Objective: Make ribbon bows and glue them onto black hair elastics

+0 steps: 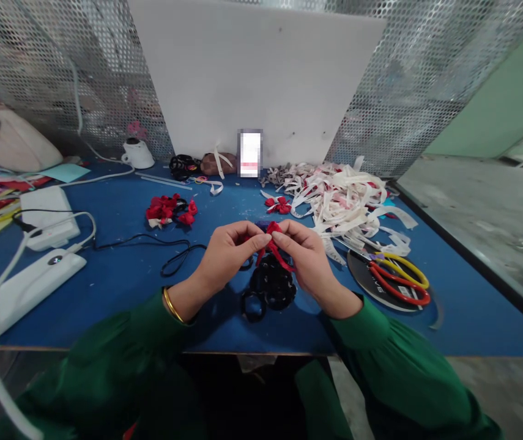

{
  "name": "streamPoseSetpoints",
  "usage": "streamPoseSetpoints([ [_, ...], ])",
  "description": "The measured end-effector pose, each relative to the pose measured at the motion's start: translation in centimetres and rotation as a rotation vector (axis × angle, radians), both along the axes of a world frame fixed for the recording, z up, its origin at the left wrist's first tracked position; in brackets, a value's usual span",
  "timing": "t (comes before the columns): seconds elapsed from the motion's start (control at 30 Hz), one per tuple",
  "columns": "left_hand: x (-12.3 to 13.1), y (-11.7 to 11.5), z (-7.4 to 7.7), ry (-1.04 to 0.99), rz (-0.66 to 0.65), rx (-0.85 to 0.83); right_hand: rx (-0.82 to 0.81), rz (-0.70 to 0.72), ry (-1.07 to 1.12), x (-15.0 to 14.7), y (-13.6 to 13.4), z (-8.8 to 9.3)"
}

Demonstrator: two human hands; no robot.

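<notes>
Thumb against fingers, my left hand (231,249) and my right hand (306,253) meet over the table and pinch a red ribbon (280,256) between them. A loose strip of the ribbon hangs down beside my right fingers. Just below both hands lies a pile of black hair ties (273,284), with one loop set apart at its lower left. Behind my fingertips a dark blue or purple bit shows; its kind I cannot make out. Red ribbon bows (166,209) lie in a cluster at the left, and another red bow (278,205) lies beyond my hands.
White ribbon strips (339,195) are heaped at the back right. Scissors with red and yellow handles (401,278) rest on a dark round disc (366,284). A white power strip (27,293), cables and a mug (137,153) stand left. A lit phone (250,153) leans against the white board (261,79).
</notes>
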State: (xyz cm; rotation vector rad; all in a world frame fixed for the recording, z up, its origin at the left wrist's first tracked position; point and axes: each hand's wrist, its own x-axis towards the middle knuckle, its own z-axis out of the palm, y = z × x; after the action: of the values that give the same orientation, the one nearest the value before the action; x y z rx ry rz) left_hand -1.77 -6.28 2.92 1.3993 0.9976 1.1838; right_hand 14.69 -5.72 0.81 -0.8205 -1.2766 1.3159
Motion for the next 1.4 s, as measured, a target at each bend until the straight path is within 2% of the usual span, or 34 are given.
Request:
streamPoseSetpoints([
  [0.2, -0.06, -0.12, 0.00, 0.033, 0.024, 0.066, -0.007, 0.006, -0.004, -0.17, -0.10, 0.22],
  [0.4, -0.13, 0.00, 0.17, -0.014, 0.022, 0.042, -0.012, 0.031, 0.020, -0.17, -0.02, 0.15],
  [0.67, -0.26, 0.03, 0.00, -0.024, -0.029, -0.030, -0.027, -0.008, 0.007, -0.21, -0.05, 0.36],
  [0.93, -0.28, 0.08, -0.03, 0.052, -0.018, 0.057, 0.001, -0.017, 0.038, -0.24, 0.13, 0.00],
  [1.4, -0.46, 0.14, 0.19, -0.015, -0.044, -0.011, 0.007, 0.024, 0.014, -0.47, 0.32, -0.04],
])
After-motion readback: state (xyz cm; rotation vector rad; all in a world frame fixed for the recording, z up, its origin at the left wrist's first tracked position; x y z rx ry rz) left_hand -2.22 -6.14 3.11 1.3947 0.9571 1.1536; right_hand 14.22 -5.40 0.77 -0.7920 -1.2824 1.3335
